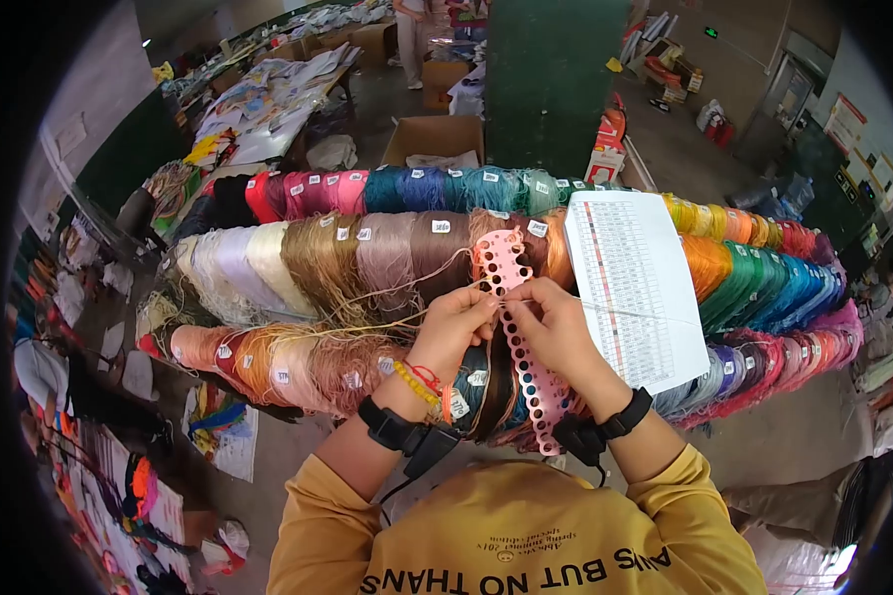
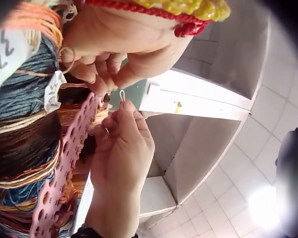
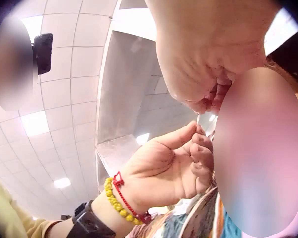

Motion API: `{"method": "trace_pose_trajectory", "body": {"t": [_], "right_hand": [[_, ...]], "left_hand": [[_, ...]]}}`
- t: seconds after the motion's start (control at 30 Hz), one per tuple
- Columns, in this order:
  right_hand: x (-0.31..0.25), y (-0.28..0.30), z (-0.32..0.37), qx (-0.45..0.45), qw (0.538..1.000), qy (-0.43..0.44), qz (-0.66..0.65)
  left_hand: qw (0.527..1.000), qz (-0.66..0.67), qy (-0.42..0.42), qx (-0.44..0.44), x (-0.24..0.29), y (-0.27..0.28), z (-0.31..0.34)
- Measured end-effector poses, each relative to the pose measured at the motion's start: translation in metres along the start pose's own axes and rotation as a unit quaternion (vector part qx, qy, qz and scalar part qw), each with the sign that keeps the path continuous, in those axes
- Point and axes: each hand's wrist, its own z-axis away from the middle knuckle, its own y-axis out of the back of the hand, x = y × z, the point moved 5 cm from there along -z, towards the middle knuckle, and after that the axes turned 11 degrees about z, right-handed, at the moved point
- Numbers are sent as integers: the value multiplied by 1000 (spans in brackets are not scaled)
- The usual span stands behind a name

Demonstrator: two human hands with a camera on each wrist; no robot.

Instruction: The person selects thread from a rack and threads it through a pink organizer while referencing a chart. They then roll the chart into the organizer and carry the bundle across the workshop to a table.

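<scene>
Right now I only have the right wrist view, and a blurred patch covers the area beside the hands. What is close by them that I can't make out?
Observer: A pink strip with holes along it, clear in the head view.
Operator: And what shows at the right hand's fingertips from another angle?
Observer: In the left wrist view, a small pale thread loop stands out from the right hand's fingertips.
Operator: Is anything lying to the right of the strip?
Observer: Yes, the head view shows a white printed sheet lying over the thread bundles there.
</scene>
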Motion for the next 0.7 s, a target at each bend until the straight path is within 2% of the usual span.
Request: {"method": "trace_pose_trajectory", "body": {"t": [0.07, 0.1, 0.2, 0.23, 0.33, 0.5, 0.63, 0.7], "right_hand": [[8, 2, -4, 53, 997, 29, 58], [12, 2, -7, 59, 997, 4, 47], [17, -3, -10, 86, 991, 29, 99], [16, -5, -11, 72, 990, 19, 117], [10, -9, -11, 64, 979, 56, 183], [3, -13, -8, 74, 963, 100, 240], [8, -21, -5, 64, 968, 67, 234], [5, -17, -3, 72, 969, 85, 219]], "left_hand": [[999, 24, 23, 27, -9, 4, -4], [998, 19, 39, 42, -11, 7, -6], [995, 30, 74, 63, -14, 5, -9], [995, 30, 80, 44, -16, 5, -13], [996, 39, 76, 7, -14, -1, -22], [998, 5, 55, 20, -17, 0, -28], [999, -19, 19, 26, -23, 7, -32], [996, -79, 15, 45, -16, 4, -27]]}}
